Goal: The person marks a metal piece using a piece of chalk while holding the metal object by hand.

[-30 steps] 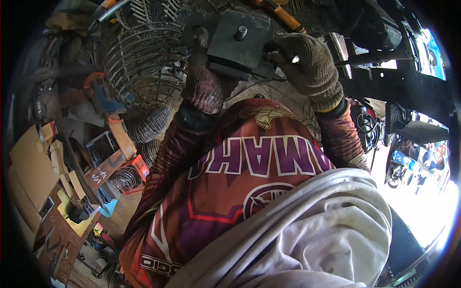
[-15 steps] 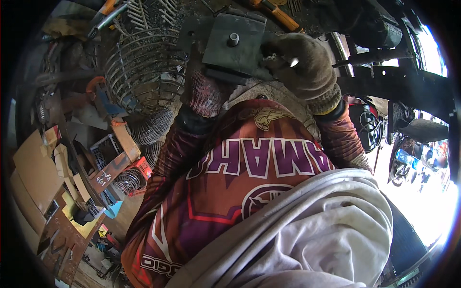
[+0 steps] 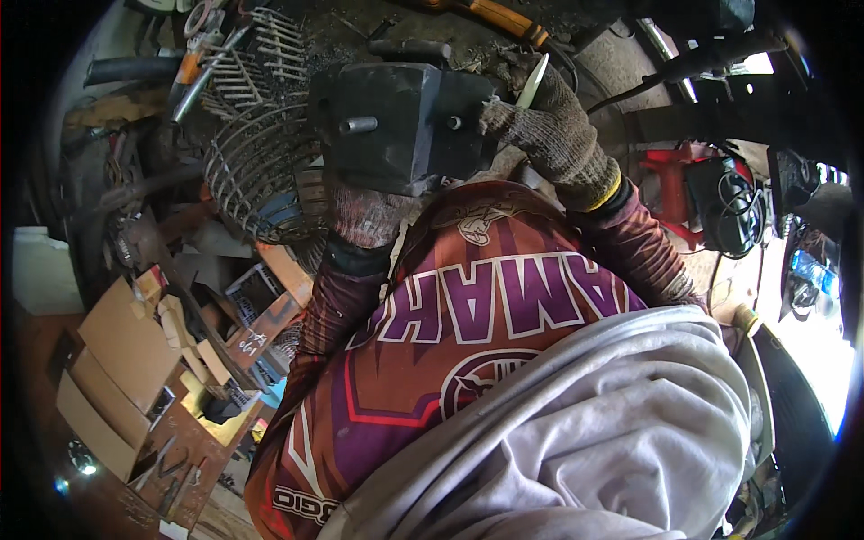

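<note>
A dark, heavy-looking block [image 3: 378,99] with short metal studs on two of its faces is held up in front of my chest. My left hand [image 3: 364,216], in a dirty knitted glove, supports it from beneath and the near side; its fingers are hidden behind the block. At the block's right side is my right hand [image 3: 553,135], gloved in brownish knit with a yellow cuff edge. It is closed around a pale, pointed stick [image 3: 534,79] whose tip points up and right. Its fingertips are close to the block's right edge; whether they touch it, I cannot tell.
A round wire cage [image 3: 229,166] and toothed metal strips [image 3: 279,40] lie beyond to the left, beside an orange-handled tool [image 3: 191,70]. Another orange handle [image 3: 508,22] lies at the top. Cardboard [image 3: 126,346] sits on a cluttered bench at left. A red stand [image 3: 670,193] is right.
The block has turned, so two studded faces show now instead of one, and it sits a little further left. In my right hand the pale stick has swung upright and shows more of its length.
</note>
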`<action>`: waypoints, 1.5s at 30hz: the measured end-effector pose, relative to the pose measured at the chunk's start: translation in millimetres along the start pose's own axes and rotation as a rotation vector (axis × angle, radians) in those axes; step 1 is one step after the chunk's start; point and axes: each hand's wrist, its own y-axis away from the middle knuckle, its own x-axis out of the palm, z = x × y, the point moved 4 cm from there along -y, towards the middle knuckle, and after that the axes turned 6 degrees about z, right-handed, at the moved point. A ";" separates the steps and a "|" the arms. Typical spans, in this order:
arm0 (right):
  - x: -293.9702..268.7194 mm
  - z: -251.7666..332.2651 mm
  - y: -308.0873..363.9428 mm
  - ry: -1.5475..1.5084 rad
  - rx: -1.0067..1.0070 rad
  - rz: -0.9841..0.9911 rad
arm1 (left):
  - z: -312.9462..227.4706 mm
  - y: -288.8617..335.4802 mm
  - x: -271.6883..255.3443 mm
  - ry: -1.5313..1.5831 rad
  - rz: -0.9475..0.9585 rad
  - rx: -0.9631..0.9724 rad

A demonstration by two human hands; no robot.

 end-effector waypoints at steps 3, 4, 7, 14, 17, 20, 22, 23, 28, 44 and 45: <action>-5.0 -4.7 -0.8 -0.048 -0.029 0.026 | 8.0 2.9 6.3 0.120 0.018 -0.047; -5.6 -6.7 1.1 -0.084 -0.037 0.001 | 2.8 2.3 -0.5 0.072 -0.033 0.041; -11.0 -7.5 1.5 -0.067 0.019 -0.014 | -22.7 -8.5 -28.5 -0.010 -0.055 0.160; -18.1 -8.0 6.9 -0.068 0.091 -0.048 | -14.2 -5.3 -5.3 0.066 0.159 0.029; -18.8 -17.3 2.2 -0.123 -0.001 -0.097 | -12.9 -7.9 -5.2 0.272 0.146 -0.051; -23.6 -20.3 0.6 -0.160 -0.019 -0.016 | -9.8 -12.8 0.1 0.649 0.139 -0.197; -25.4 -22.6 0.7 -0.172 -0.065 0.003 | -7.6 -15.2 7.5 1.002 0.135 -0.318; -28.0 -23.5 -0.8 -0.169 -0.090 0.013 | -7.7 -16.2 12.1 1.189 0.122 -0.377; -31.0 -26.1 -2.3 -0.091 -0.177 0.113 | -16.7 -18.7 15.5 1.888 0.050 -0.491; -78.7 -47.9 -41.3 -0.181 -0.121 0.257 | -31.7 -21.5 4.4 2.468 -0.042 -0.385; -70.2 -39.4 -40.0 -0.100 -0.091 0.164 | -36.6 -21.8 -2.7 2.252 -0.063 -0.374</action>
